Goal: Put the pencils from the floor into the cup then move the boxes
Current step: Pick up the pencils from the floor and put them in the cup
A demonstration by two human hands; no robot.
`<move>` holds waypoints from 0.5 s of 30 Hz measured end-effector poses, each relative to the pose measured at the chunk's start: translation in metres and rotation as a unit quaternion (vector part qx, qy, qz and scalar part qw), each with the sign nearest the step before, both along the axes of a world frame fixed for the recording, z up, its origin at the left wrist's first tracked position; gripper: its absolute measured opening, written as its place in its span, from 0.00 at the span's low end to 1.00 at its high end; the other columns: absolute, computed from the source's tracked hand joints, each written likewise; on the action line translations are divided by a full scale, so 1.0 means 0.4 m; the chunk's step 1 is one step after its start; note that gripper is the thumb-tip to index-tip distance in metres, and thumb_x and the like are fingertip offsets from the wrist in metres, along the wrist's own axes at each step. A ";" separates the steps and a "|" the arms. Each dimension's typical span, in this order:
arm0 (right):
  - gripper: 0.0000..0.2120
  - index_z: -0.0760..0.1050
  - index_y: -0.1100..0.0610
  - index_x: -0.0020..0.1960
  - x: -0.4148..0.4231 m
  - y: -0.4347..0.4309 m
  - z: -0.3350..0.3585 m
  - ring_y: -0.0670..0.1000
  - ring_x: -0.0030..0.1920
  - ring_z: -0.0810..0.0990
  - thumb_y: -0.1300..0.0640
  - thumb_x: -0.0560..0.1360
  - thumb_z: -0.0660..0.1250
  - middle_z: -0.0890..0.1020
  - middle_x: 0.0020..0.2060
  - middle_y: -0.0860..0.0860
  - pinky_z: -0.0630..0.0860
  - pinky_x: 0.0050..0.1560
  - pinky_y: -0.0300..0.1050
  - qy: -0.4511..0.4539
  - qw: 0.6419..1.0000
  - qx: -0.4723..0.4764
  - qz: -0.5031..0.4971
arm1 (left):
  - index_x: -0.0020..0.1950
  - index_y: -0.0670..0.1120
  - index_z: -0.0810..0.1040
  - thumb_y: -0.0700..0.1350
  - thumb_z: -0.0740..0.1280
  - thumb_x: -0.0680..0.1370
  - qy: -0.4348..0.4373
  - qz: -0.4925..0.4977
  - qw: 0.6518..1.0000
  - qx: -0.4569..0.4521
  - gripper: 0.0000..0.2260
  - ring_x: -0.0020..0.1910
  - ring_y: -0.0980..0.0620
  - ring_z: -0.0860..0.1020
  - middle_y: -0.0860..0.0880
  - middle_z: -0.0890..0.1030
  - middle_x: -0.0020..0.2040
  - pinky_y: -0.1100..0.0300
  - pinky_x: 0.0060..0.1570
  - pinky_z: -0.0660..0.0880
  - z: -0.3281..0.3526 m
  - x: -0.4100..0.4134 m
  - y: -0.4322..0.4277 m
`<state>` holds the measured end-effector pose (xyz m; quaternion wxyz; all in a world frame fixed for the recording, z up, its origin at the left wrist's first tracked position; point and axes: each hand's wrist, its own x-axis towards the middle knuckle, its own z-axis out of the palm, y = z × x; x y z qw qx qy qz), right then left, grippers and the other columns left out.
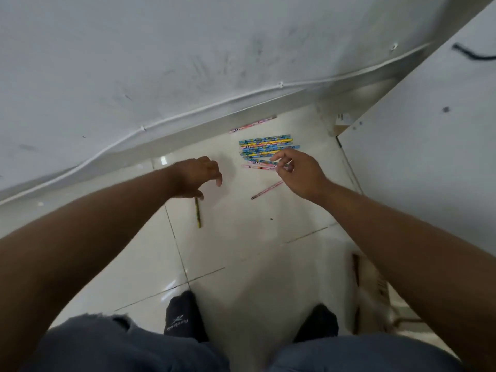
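Note:
A bunch of several patterned pencils lies side by side on the white tiled floor near the wall. A pink pencil lies against the skirting, and another pink one lies slanted below the bunch. My right hand is at the bunch's near right end, its thumb and curled fingers pinching the end of a pink pencil. My left hand hangs with loose fingers over the top end of a green-yellow pencil on the floor. No cup is in view.
A scuffed white wall with a clipped cable runs across the back. A white panel closes the right side, with cardboard behind its edge and more cardboard at the lower right. My socked feet stand on the tiles.

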<state>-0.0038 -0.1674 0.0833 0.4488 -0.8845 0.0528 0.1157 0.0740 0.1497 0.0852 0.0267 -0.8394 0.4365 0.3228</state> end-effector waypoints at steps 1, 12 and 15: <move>0.09 0.82 0.48 0.52 0.010 0.003 -0.038 0.42 0.35 0.75 0.61 0.76 0.69 0.82 0.42 0.38 0.71 0.43 0.35 -0.002 1.000 0.002 0.016 | 0.68 0.57 0.73 0.52 0.81 0.70 -0.008 -0.038 0.999 0.027 0.29 0.67 0.50 0.69 0.55 0.71 0.67 0.54 0.60 0.73 -0.038 0.019 0.004; 0.11 0.82 0.44 0.51 0.070 -0.051 -0.281 0.39 0.43 0.77 0.57 0.73 0.78 0.80 0.42 0.41 0.68 0.45 0.27 -0.041 0.990 -0.053 0.123 | 0.51 0.55 0.78 0.56 0.76 0.71 -0.043 -0.251 0.964 0.081 0.13 0.61 0.52 0.70 0.57 0.73 0.59 0.57 0.53 0.66 -0.285 0.074 0.025; 0.15 0.82 0.41 0.52 0.075 -0.080 -0.292 0.40 0.49 0.74 0.45 0.67 0.82 0.78 0.45 0.41 0.71 0.50 0.36 -0.037 0.975 -0.134 0.175 | 0.51 0.54 0.78 0.54 0.72 0.77 -0.032 -0.210 0.977 0.030 0.07 0.57 0.52 0.73 0.56 0.77 0.55 0.57 0.52 0.68 -0.271 0.101 0.016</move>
